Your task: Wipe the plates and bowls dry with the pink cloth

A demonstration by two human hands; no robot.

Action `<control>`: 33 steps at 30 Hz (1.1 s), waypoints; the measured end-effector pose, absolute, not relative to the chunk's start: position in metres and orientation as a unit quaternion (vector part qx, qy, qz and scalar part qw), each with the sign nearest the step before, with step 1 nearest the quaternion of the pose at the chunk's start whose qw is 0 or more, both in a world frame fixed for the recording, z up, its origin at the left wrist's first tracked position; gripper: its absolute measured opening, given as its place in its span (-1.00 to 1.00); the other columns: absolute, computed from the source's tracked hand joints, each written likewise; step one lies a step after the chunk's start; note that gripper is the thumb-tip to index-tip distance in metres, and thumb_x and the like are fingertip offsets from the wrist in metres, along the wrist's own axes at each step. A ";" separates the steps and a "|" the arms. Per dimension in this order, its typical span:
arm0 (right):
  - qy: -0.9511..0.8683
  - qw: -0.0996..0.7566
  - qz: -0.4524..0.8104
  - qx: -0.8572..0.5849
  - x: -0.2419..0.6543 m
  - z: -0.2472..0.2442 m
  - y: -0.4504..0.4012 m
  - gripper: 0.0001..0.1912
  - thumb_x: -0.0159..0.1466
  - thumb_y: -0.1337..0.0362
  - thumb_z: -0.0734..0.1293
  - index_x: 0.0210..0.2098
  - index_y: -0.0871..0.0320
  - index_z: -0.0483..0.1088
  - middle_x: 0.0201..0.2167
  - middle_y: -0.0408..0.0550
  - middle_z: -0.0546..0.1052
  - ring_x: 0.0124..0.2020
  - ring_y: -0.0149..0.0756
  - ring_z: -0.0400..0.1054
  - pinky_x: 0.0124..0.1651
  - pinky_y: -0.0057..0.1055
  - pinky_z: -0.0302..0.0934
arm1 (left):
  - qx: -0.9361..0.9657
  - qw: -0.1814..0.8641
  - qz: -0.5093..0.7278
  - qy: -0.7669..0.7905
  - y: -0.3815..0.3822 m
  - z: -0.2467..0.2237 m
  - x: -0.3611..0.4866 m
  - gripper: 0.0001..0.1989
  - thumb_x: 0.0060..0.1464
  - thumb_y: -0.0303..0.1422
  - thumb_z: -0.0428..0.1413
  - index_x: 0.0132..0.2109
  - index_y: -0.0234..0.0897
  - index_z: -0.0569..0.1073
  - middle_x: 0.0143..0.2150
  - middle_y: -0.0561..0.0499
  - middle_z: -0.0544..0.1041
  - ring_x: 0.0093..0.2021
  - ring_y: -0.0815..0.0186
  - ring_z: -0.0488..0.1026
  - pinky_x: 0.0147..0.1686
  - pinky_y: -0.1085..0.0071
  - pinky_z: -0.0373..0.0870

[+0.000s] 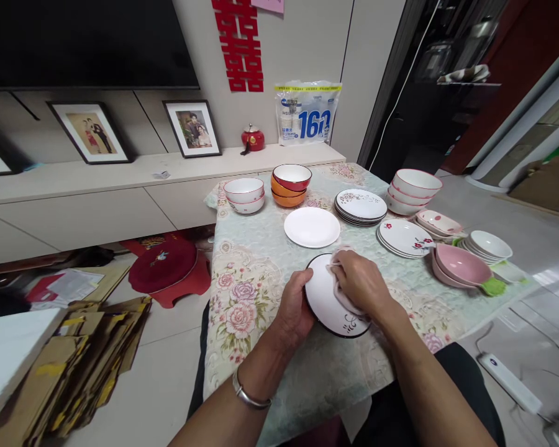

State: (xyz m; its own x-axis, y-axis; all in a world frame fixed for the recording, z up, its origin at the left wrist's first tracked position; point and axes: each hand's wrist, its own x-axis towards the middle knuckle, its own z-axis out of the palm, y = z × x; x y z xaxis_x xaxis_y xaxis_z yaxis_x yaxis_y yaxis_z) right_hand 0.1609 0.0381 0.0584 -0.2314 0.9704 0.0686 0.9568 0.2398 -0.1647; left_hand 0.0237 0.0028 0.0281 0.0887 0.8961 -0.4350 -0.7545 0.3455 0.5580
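A white plate with a black rim and a small dark pattern [323,295] is tilted above the near part of the table. My left hand [295,307] grips its left edge, thumb on the upper face. My right hand [359,280] is closed on a pale pink cloth [342,297], pressed against the plate's upper right face. Just beyond lies a plain white plate [312,227]. A stack of black-rimmed plates [361,205] stands behind to the right, with a stack of flower-patterned plates [404,238] nearer.
On the flowered tablecloth [242,267] stand white bowls [245,195], red and orange bowls [290,185], tall white bowls [413,190], pink bowls [461,266] and small white bowls [489,246]. A red stool [165,267] and flattened cardboard [84,366] are at left.
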 end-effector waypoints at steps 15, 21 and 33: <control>-0.711 0.014 0.023 -0.703 0.175 0.063 0.042 -0.80 0.31 0.33 0.18 -0.18 0.20 0.42 -0.28 0.15 0.57 -0.28 -0.10 0.44 -0.36 -0.33 -0.05 | 0.140 0.725 0.552 0.387 0.002 0.027 0.018 -0.49 -0.36 -0.54 0.15 -0.12 -0.28 0.43 -0.32 -0.02 0.60 -0.37 0.21 0.48 -0.38 0.31 0.37; -0.772 0.115 0.045 -0.624 0.158 0.052 0.039 -0.86 0.35 0.31 0.19 -0.21 0.19 0.37 -0.22 0.09 0.54 -0.28 -0.18 0.41 -0.30 -0.35 0.03 | 0.126 0.719 0.553 0.401 0.001 0.029 0.018 -0.66 -0.33 -0.48 0.21 -0.27 -0.29 0.42 -0.47 0.06 0.52 -0.49 0.32 0.39 -0.44 0.38 0.31; -0.770 0.119 0.043 -0.626 0.165 0.057 0.041 -0.87 0.33 0.30 0.21 -0.23 0.17 0.39 -0.24 0.04 0.54 -0.26 -0.21 0.40 -0.27 -0.38 0.04 | 0.158 0.736 0.544 0.370 0.002 0.031 0.018 -0.28 -0.43 -0.59 0.08 0.04 -0.29 0.44 -0.24 -0.03 0.61 -0.36 0.19 0.50 -0.36 0.31 0.39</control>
